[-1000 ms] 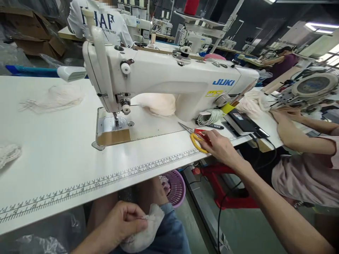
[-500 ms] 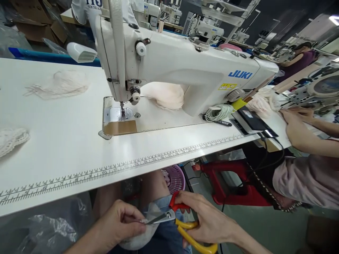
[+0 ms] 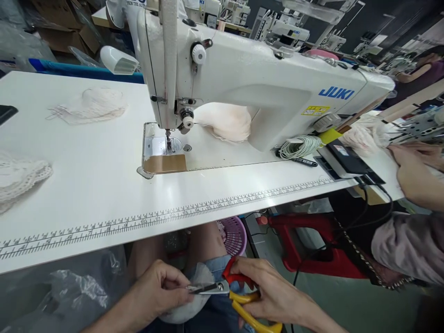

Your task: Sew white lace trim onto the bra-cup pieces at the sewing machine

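Over my lap, my left hand (image 3: pixel 169 289) pinches the edge of a thin whitish fabric piece (image 3: pixel 187 309), which hangs below the fingers. My right hand (image 3: pixel 267 291) grips scissors (image 3: pixel 219 287) with one red and one yellow handle. Their blades point left and meet the fabric edge at my left fingertips; whether they are cutting through it I cannot make out. Above my hands stands a white sewing machine (image 3: pixel 270 83) on a white table (image 3: pixel 104 185) with a printed ruler along its front edge. A pale fabric bundle (image 3: pixel 229 122) lies under the machine's arm.
More pale fabric (image 3: pixel 93 106) and a lace-edged piece (image 3: pixel 22 178) lie on the table's left. A coiled cord (image 3: pixel 300 147) and a black box (image 3: pixel 338 157) sit at right. Below are a purple basket (image 3: pixel 234 236) and a red frame (image 3: pixel 312 245). A co-worker's arm (image 3: pixel 419 180) reaches in at far right.
The view has shifted slightly left, so the table and machine appear further right. My hands keep their hold on fabric and scissors; the scissor blades look closer together.
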The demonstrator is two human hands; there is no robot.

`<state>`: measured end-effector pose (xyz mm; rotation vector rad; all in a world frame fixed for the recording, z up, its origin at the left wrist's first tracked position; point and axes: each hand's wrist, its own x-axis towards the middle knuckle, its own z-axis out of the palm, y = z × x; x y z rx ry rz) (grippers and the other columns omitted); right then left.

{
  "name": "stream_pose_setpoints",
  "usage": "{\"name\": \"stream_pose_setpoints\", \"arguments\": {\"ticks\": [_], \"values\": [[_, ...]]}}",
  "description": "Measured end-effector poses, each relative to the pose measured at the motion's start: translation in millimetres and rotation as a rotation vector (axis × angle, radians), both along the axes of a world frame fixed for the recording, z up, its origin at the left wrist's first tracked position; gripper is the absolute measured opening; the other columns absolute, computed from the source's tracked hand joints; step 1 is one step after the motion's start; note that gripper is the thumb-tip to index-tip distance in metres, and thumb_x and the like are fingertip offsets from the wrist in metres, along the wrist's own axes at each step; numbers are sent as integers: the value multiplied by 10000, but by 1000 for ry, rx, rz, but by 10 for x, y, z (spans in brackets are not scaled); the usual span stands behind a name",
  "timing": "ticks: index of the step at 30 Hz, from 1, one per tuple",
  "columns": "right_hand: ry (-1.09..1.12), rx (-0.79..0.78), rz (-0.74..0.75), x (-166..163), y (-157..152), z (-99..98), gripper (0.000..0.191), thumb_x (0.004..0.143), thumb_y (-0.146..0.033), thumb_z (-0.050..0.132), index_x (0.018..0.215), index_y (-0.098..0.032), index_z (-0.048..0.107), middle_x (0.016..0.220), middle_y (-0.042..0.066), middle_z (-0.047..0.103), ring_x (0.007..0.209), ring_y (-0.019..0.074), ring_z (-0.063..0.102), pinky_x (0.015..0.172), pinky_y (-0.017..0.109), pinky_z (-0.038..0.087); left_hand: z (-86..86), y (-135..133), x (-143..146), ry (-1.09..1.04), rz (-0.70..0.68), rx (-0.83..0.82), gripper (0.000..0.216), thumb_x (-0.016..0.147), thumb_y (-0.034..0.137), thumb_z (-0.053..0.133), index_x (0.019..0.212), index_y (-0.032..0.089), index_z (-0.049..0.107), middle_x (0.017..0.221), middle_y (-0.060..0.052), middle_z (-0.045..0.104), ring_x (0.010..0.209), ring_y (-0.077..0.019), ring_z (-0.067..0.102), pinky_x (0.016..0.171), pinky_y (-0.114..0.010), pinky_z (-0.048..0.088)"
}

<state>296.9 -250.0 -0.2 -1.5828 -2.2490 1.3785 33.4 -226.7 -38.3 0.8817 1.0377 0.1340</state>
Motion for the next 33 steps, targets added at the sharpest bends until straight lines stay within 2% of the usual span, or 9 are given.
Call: {"name": "stream_pose_setpoints", "arguments": {"ticks": [11, 18, 21, 26, 33], "values": [[-21, 20, 32, -6, -8, -14, 382, 637, -312, 739, 983, -198, 628, 906, 48, 645, 749, 192, 581, 672, 242, 428, 131, 19, 15, 69, -52, 30, 437, 589, 497, 726, 682, 71, 695, 520, 41, 422, 504, -80, 304, 477, -223, 194], [1, 0, 48, -7, -15, -43, 347, 679, -349, 725, 961, -184, 607, 871, 36, 629, 715, 173, 571, 665, 241, 412, 7, -16, -23, 76, -38, 38, 500, 564, 577, 726, 688, 93, 709, 520, 38, 425, 487, -87, 315, 463, -226, 216], [7, 7, 58, -12, -21, -45, 343, 693, -377, 725, 941, -178, 597, 850, 31, 622, 705, 168, 562, 653, 236, 400, 11, -14, -32, 94, -34, 37, 487, 567, 582, 723, 668, 107, 693, 516, 38, 426, 488, -91, 323, 464, -227, 222], [-12, 13, 84, 2, -31, -59, 261, 739, -324, 693, 920, -175, 580, 825, 19, 609, 660, 144, 539, 607, 222, 368, 67, 6, -26, 77, -27, 21, 446, 617, 543, 714, 694, 104, 681, 529, 34, 443, 509, -90, 336, 478, -222, 226], [-34, 36, 101, -5, -59, -60, 293, 719, -234, 707, 963, -187, 552, 836, 4, 596, 662, 142, 525, 595, 229, 316, -20, -29, -11, 29, 12, -11, 435, 608, 548, 711, 624, 124, 613, 464, 68, 386, 444, -65, 271, 438, -215, 187]]}}
